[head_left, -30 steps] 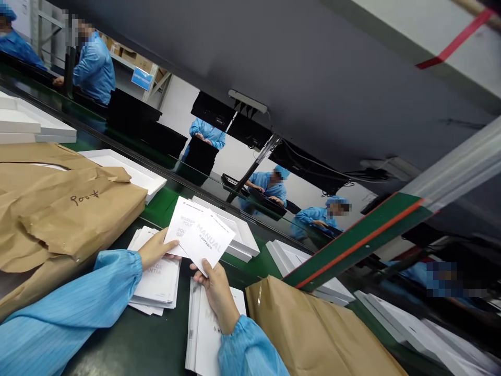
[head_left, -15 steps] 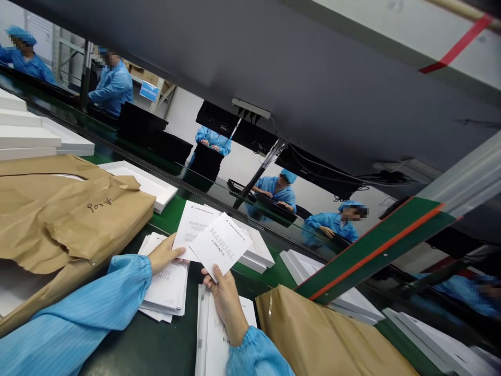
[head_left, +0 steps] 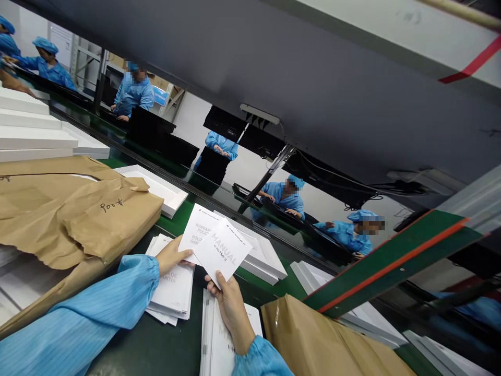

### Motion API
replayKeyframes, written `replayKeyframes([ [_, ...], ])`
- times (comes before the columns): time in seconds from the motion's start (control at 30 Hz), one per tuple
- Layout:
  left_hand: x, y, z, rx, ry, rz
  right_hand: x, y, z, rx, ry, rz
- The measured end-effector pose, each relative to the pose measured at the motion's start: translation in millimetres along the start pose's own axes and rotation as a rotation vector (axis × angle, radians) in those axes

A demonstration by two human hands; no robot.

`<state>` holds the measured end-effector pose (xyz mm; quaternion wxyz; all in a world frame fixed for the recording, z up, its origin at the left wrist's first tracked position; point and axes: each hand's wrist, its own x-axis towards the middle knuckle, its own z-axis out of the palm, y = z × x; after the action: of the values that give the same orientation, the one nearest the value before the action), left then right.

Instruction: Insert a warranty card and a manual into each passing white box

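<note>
My left hand (head_left: 170, 257) pinches a white warranty card (head_left: 199, 233) by its lower left corner. My right hand (head_left: 230, 305) grips a white booklet marked MANUAL (head_left: 224, 251) from below; it overlaps the front of the warranty card. Both papers are raised above the dark green bench. Under my left hand lies a stack of warranty cards (head_left: 174, 290). Under my right hand lies a stack of manuals (head_left: 217, 342). Both sleeves are light blue.
Torn brown paper wrapping (head_left: 74, 214) lies at left, another brown paper bag (head_left: 324, 339) at right. White trays (head_left: 156, 188) and white boxes (head_left: 266, 258) sit on the green conveyor. A green bar with a red stripe (head_left: 387, 263) slants at right. Several people in blue work across the line.
The view has swung, so everything slid right and slightly down. The manual has been squared up over the warranty card; both hands keep their grip.
</note>
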<state>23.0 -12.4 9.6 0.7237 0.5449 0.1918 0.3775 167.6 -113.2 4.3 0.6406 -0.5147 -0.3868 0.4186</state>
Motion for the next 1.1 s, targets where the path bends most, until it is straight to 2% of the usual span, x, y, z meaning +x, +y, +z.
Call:
replayKeyframes([
  [0.33,-0.1,1.3,0.5,0.087,0.069,-0.050,-4.0,-5.6,5.1,-0.032,-0.019,0.004],
  [1.1,0.9,-1.8,-1.2,0.111,0.050,-0.036,-3.7,-4.4,4.7,-0.035,0.006,0.014],
])
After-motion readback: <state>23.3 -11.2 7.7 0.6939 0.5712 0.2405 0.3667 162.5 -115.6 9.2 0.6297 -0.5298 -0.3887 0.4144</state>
